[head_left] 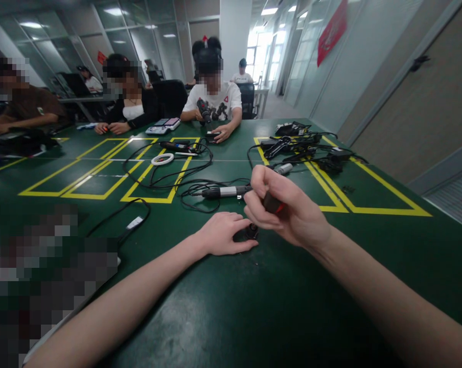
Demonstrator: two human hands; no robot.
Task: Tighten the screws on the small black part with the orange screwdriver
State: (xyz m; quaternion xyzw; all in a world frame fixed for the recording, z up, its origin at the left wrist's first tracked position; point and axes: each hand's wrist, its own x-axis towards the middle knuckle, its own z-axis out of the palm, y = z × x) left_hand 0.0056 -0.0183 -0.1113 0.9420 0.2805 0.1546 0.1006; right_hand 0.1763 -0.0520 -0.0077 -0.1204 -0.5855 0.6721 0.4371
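My left hand (225,232) rests on the table, thumb and fingers curved around a small black round part (251,231) and steadying it. Directly above that part, my right hand (286,207) is closed around a screwdriver-like tool with a dark handle and a red accent (272,203). The shaft and tip of this tool are hidden behind my fingers. Just behind my hands lies a black and silver pen-shaped power tool (223,192) with its cable.
The green table (200,317) carries yellow tape frames. Black cables, a white tape roll (162,159) and a dark tool (179,147) lie ahead. A heap of black electronics (303,148) sits at the back right. Across the table, a person (213,102) holds a drill (204,110).
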